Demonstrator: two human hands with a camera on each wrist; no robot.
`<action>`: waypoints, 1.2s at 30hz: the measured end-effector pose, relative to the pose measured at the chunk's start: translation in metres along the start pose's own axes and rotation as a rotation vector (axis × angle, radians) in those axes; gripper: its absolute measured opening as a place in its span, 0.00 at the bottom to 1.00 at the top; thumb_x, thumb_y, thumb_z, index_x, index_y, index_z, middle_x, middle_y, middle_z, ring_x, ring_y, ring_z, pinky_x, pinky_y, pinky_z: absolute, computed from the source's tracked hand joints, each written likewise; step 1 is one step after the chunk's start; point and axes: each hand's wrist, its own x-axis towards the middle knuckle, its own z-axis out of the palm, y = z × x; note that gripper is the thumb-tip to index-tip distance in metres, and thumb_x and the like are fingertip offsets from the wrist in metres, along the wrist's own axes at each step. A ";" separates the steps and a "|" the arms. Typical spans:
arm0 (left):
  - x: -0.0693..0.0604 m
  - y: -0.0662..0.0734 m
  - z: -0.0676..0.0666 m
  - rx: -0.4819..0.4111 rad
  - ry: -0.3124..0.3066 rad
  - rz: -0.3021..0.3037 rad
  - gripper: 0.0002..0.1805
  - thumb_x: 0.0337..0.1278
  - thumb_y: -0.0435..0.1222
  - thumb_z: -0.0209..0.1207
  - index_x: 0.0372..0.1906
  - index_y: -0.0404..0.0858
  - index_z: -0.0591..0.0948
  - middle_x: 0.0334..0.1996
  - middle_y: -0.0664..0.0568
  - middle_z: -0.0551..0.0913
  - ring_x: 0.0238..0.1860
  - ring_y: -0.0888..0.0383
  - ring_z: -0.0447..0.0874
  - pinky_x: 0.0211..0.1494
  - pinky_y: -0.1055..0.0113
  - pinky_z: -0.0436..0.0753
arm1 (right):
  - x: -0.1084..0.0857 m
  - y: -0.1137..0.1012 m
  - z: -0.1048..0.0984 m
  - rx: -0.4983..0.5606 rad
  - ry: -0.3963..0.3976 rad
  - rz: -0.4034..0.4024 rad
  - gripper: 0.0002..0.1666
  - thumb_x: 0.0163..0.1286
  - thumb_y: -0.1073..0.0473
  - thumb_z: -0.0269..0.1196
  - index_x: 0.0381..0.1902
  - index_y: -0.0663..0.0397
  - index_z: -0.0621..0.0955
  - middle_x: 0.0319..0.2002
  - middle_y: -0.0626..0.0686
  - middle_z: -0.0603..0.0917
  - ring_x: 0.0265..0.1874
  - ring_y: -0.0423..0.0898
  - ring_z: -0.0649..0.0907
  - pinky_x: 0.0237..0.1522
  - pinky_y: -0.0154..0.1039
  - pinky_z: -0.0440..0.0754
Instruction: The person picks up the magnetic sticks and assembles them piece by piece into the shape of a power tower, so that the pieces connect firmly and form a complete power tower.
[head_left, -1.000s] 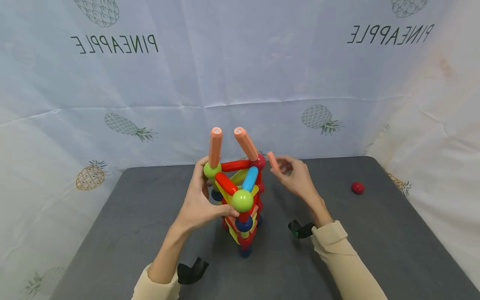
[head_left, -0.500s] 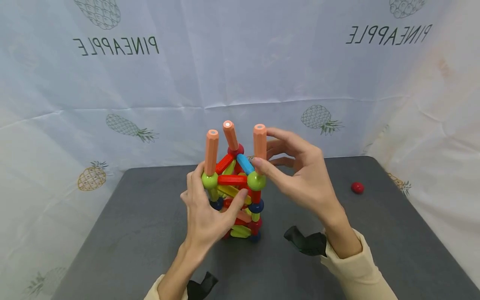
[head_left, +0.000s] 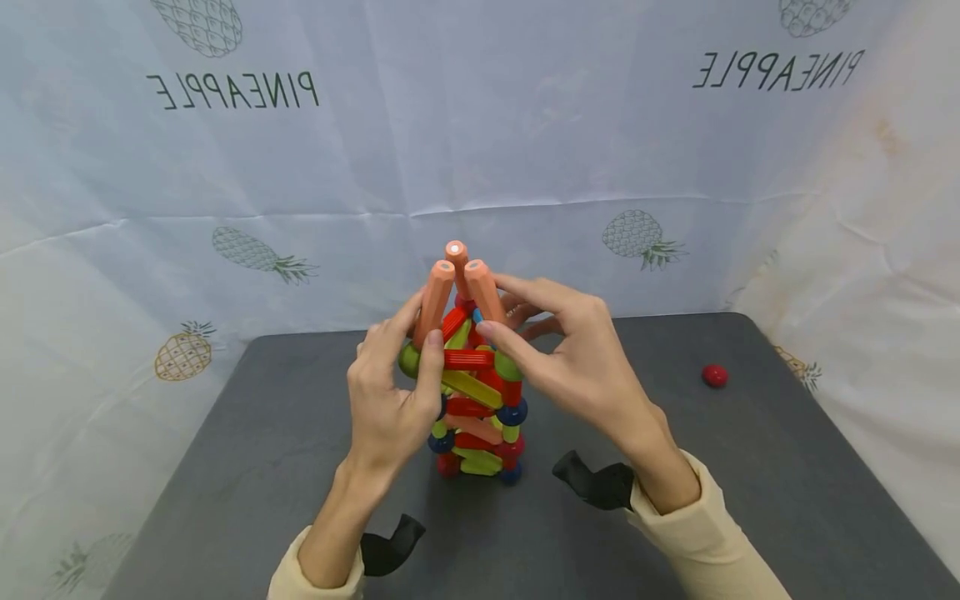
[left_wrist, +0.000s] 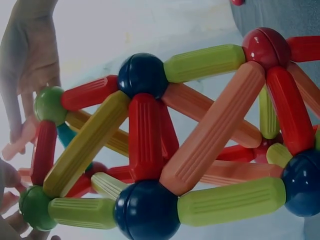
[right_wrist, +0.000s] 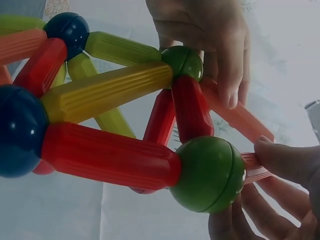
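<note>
A tower of magnetic rods and balls (head_left: 468, 360) stands upright in the middle of the table. My left hand (head_left: 386, 408) pinches the left orange rod (head_left: 437, 300), which rises from a green ball (left_wrist: 38, 207). On the other side, my right hand (head_left: 588, 362) pinches the right orange rod (head_left: 486, 293), set on another green ball (right_wrist: 207, 172). Both rods lean inward, their tops close together. Behind them, a third orange rod (head_left: 456, 254) rises from a red ball at the back, mostly hidden. Blue balls (left_wrist: 145, 75) and red, yellow and lime rods form the lower levels.
A loose red ball (head_left: 715, 376) lies on the dark grey table (head_left: 765, 467) at the right. A pale pineapple-print cloth (head_left: 480, 150) hangs behind the table and at both sides. Black straps (head_left: 392, 546) hang at the wrists.
The tower has turned, and my right hand has brought the orange rod onto the front right green ball. My left hand has moved up to its rod. Both front rods now tilt inward.
</note>
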 end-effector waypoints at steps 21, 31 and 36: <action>-0.001 0.005 0.001 0.005 -0.027 -0.062 0.22 0.66 0.28 0.60 0.65 0.33 0.80 0.42 0.40 0.88 0.40 0.51 0.75 0.39 0.64 0.71 | 0.003 0.008 0.011 0.002 0.012 0.020 0.27 0.67 0.60 0.71 0.64 0.51 0.81 0.41 0.50 0.89 0.32 0.40 0.85 0.39 0.38 0.88; -0.002 0.004 0.002 0.011 -0.014 -0.051 0.22 0.65 0.29 0.60 0.64 0.31 0.79 0.43 0.38 0.87 0.41 0.48 0.76 0.40 0.64 0.71 | -0.001 0.013 0.014 0.009 0.040 -0.055 0.27 0.67 0.61 0.70 0.64 0.52 0.81 0.43 0.51 0.90 0.38 0.41 0.87 0.40 0.37 0.88; -0.002 0.004 0.003 0.008 -0.011 -0.048 0.22 0.65 0.28 0.61 0.63 0.31 0.80 0.42 0.39 0.87 0.40 0.49 0.75 0.40 0.65 0.70 | -0.001 0.014 0.015 0.032 0.032 -0.053 0.27 0.67 0.62 0.70 0.65 0.52 0.81 0.44 0.52 0.89 0.40 0.42 0.87 0.40 0.38 0.88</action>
